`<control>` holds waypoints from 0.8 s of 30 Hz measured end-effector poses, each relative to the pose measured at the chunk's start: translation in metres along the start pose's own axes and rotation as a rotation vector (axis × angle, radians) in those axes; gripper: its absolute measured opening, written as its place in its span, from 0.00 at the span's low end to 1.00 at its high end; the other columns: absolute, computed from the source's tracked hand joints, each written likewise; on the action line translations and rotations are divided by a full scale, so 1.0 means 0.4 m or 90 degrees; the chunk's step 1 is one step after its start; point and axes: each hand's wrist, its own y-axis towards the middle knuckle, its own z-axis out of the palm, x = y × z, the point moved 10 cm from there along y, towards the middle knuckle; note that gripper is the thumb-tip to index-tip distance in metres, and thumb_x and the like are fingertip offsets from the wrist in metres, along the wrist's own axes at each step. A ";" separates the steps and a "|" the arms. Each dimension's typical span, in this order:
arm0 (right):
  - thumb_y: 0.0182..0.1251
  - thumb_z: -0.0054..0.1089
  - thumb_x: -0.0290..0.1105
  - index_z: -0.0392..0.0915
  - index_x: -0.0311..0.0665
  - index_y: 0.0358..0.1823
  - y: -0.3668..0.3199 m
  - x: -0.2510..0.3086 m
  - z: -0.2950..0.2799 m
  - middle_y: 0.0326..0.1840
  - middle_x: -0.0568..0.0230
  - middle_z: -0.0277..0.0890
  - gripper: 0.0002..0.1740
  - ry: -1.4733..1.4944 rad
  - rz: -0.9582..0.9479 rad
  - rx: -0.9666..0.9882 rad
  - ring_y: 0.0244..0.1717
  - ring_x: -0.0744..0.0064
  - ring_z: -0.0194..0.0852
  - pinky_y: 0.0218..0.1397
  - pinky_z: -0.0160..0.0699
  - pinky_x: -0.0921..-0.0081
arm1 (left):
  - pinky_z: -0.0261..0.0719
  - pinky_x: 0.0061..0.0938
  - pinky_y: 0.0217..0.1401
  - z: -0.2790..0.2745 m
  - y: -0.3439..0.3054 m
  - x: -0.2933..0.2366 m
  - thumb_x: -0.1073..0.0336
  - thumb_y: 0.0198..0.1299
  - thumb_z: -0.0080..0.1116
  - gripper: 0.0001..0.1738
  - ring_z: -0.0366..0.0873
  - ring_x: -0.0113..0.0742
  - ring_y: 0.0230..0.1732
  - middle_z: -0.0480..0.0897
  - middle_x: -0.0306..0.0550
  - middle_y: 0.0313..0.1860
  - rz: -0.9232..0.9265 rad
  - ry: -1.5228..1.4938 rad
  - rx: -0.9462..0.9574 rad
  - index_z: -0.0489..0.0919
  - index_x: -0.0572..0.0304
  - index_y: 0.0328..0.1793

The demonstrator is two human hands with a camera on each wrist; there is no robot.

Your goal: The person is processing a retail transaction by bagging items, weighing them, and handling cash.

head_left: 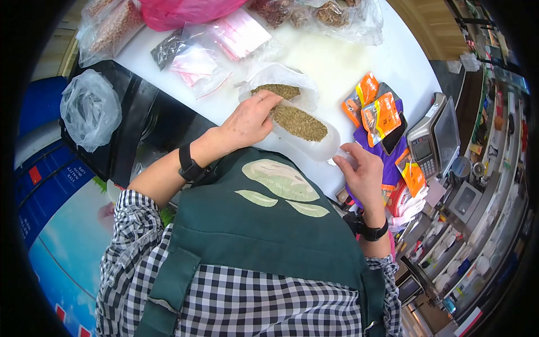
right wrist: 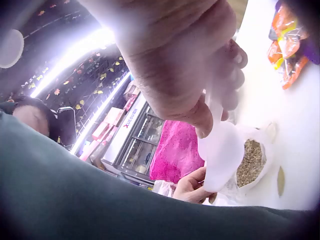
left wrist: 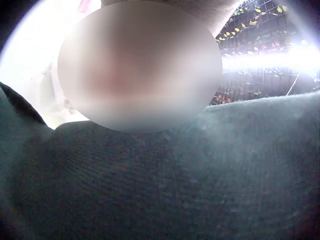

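Observation:
A translucent white scoop (head_left: 323, 147) holds brownish-green seeds (head_left: 303, 124) low over the white table. My left hand (head_left: 247, 123) pinches its far left end, next to an opened clear bag (head_left: 306, 92) with more of the same seeds. My right hand (head_left: 362, 171) grips the narrow right end between thumb and fingers. In the right wrist view, my right hand (right wrist: 175, 60) is above the scoop (right wrist: 222, 155), my left hand (right wrist: 192, 186) touches its lower edge, and seeds (right wrist: 251, 162) show in the bag. A blurred patch covers much of the left wrist view; dark green cloth fills its lower part.
Small zip bags (head_left: 241, 33), a pink bag (head_left: 185, 10) and clear bags of dried goods (head_left: 112, 31) line the table's far side. Orange packets (head_left: 382, 118), a phone (head_left: 394, 135) and a scale (head_left: 429, 140) stand at the right. A crumpled plastic bag (head_left: 91, 109) is at the left.

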 end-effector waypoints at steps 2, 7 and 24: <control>0.59 0.71 0.39 0.81 0.39 0.39 0.013 0.015 -0.012 0.20 0.61 0.77 0.14 -0.025 0.021 0.022 0.21 0.63 0.78 0.25 0.71 0.69 | 0.78 0.35 0.36 -0.010 0.011 -0.004 0.81 0.49 0.53 0.26 0.79 0.46 0.31 0.77 0.59 0.53 0.013 0.012 -0.021 0.75 0.70 0.58; 0.59 0.70 0.40 0.81 0.39 0.39 0.054 0.072 -0.066 0.20 0.60 0.77 0.13 -0.073 -0.003 0.009 0.22 0.61 0.79 0.26 0.71 0.67 | 0.78 0.35 0.36 -0.026 0.047 -0.012 0.81 0.48 0.53 0.25 0.79 0.46 0.31 0.77 0.59 0.52 0.022 0.034 -0.027 0.74 0.70 0.57; 0.59 0.69 0.40 0.80 0.38 0.37 0.070 0.182 -0.118 0.24 0.55 0.79 0.13 -0.190 -0.059 0.036 0.25 0.53 0.79 0.26 0.70 0.61 | 0.78 0.37 0.43 -0.039 0.026 -0.042 0.81 0.51 0.51 0.25 0.79 0.50 0.35 0.76 0.62 0.56 0.016 0.024 -0.017 0.73 0.72 0.59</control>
